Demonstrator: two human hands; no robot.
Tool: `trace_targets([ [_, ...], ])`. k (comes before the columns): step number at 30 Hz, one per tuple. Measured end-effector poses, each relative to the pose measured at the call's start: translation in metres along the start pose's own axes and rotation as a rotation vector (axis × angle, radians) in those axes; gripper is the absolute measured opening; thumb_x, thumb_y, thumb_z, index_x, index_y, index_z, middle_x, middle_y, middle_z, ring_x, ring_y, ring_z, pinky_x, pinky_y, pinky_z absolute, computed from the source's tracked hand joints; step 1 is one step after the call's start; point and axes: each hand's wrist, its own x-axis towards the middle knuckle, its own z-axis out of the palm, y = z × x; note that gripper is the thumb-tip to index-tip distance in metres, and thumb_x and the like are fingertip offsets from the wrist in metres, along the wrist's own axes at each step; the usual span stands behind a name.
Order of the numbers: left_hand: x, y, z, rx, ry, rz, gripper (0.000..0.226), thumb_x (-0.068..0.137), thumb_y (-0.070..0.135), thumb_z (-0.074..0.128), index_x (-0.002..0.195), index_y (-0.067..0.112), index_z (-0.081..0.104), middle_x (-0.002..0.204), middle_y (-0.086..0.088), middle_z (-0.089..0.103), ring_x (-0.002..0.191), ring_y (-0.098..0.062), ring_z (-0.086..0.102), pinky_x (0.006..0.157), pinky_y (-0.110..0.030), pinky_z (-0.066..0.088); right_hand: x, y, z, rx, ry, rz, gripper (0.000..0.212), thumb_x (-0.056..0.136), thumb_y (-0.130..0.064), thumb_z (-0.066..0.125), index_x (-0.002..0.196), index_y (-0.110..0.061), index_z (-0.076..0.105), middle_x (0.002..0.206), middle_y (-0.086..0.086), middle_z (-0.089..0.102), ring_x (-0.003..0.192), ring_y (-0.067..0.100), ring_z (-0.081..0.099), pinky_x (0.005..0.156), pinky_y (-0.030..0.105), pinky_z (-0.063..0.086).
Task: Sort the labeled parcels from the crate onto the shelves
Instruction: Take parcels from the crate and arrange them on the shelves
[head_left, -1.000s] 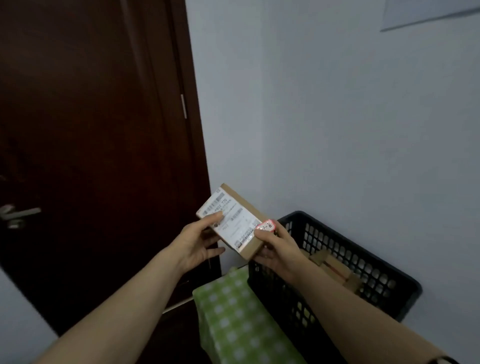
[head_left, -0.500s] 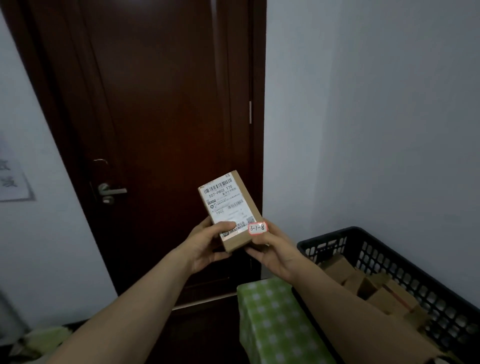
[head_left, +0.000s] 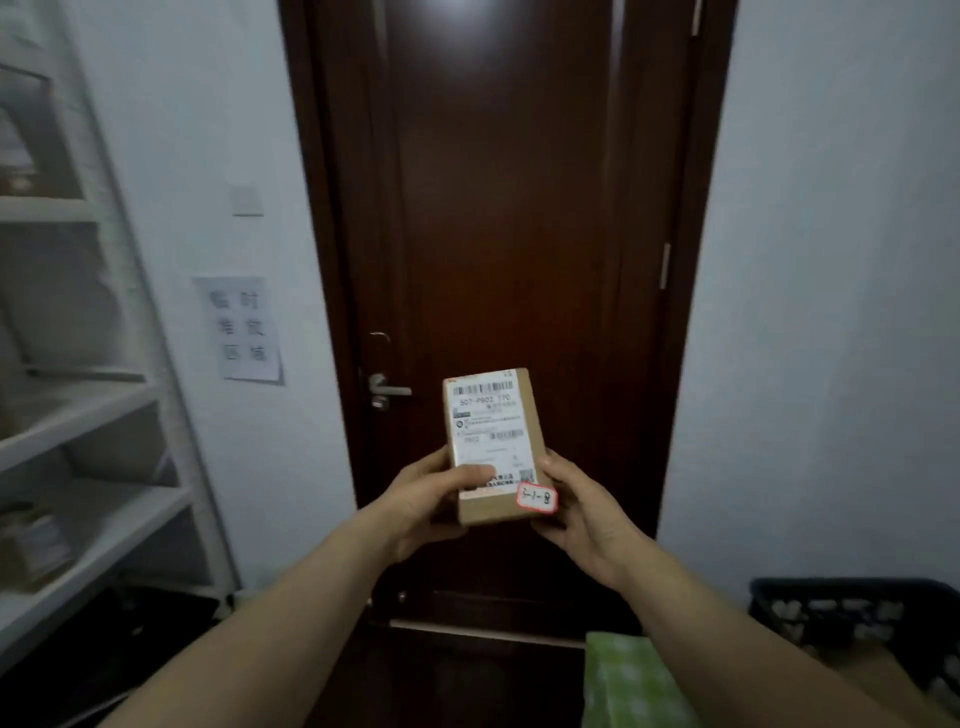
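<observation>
Small cardboard parcel (head_left: 493, 447) held up before the dark door (head_left: 509, 208): left hand (head_left: 426, 499) grips its lower left edge, thumb across the label, while the right hand (head_left: 582, 514) has its fingers wrapped round the lower right by the red-edged sticker (head_left: 537, 498) (handwritten, hard to read). It looks light and stiff, so the long edges suit. Shelves (head_left: 104, 405) stand left, way seemingly open; crate (head_left: 852, 613) low right.

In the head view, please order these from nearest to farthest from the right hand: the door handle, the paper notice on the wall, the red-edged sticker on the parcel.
1. The red-edged sticker: low on the parcel, beside the right hand.
2. The door handle: on the door, up and left.
3. The paper notice: on the wall, farthest left.
</observation>
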Motion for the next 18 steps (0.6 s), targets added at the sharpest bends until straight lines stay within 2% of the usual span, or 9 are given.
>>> trace_targets([
  [2,-0.011,0.006,-0.024,-0.007,0.1,0.024,0.043,0.073,0.029,0.076,0.114,0.033,0.064,0.104,0.006,0.073,0.106,-0.018,0.062,0.079,-0.037,0.049,0.018,-0.001,0.028,-0.028,-0.073,-0.004,0.042,0.08,-0.032,0.066,0.122,-0.031,0.06,0.105,-0.002,0.073,0.107,0.017,0.061,0.086,0.034,0.046],
  [7,-0.052,0.018,-0.089,-0.071,0.311,0.061,0.041,0.075,0.027,0.075,0.114,0.032,0.065,0.094,0.01,0.073,0.091,-0.01,0.061,0.077,-0.027,0.045,0.046,0.009,0.116,-0.005,-0.246,0.026,0.029,0.086,-0.026,0.063,0.115,-0.033,0.063,0.1,-0.001,0.074,0.103,0.018,0.063,0.093,0.038,0.047],
  [10,-0.077,0.023,-0.132,-0.083,0.429,0.084,0.057,0.064,0.034,0.081,0.118,0.033,0.064,0.1,0.008,0.072,0.089,-0.01,0.061,0.074,-0.026,0.045,0.053,0.018,0.17,0.012,-0.31,0.057,0.027,0.087,-0.027,0.062,0.114,-0.032,0.064,0.098,-0.001,0.074,0.103,0.018,0.062,0.098,0.04,0.043],
  [12,-0.092,0.029,-0.161,-0.079,0.483,0.119,0.066,0.055,0.04,0.084,0.118,0.033,0.065,0.103,0.005,0.072,0.084,-0.01,0.061,0.069,-0.024,0.044,0.058,0.022,0.205,0.008,-0.351,0.068,0.029,0.087,-0.026,0.06,0.116,-0.03,0.065,0.095,-0.001,0.075,0.097,0.016,0.062,0.091,0.034,0.044],
  [14,-0.104,0.038,-0.19,-0.084,0.522,0.16,0.055,0.062,0.037,0.083,0.114,0.028,0.068,0.101,0.002,0.073,0.08,-0.013,0.059,0.069,-0.023,0.041,0.061,0.022,0.239,-0.002,-0.4,0.068,0.026,0.087,-0.021,0.058,0.111,-0.027,0.068,0.089,0.0,0.074,0.087,0.014,0.06,0.08,0.029,0.042],
  [16,-0.116,0.049,-0.217,-0.096,0.574,0.196,0.032,0.077,0.023,0.076,0.108,0.023,0.071,0.091,0.002,0.074,0.073,-0.011,0.061,0.066,-0.022,0.043,0.066,0.022,0.274,-0.01,-0.445,0.058,0.024,0.087,-0.018,0.058,0.106,-0.025,0.07,0.083,0.0,0.073,0.082,0.015,0.059,0.079,0.029,0.042],
  [18,-0.127,0.059,-0.246,-0.087,0.62,0.223,0.025,0.082,0.018,0.07,0.107,0.023,0.07,0.086,0.004,0.073,0.068,-0.008,0.062,0.063,-0.02,0.046,0.071,0.022,0.31,-0.017,-0.476,0.037,0.023,0.087,-0.016,0.058,0.104,-0.024,0.07,0.077,-0.001,0.073,0.079,0.014,0.059,0.075,0.027,0.043],
])
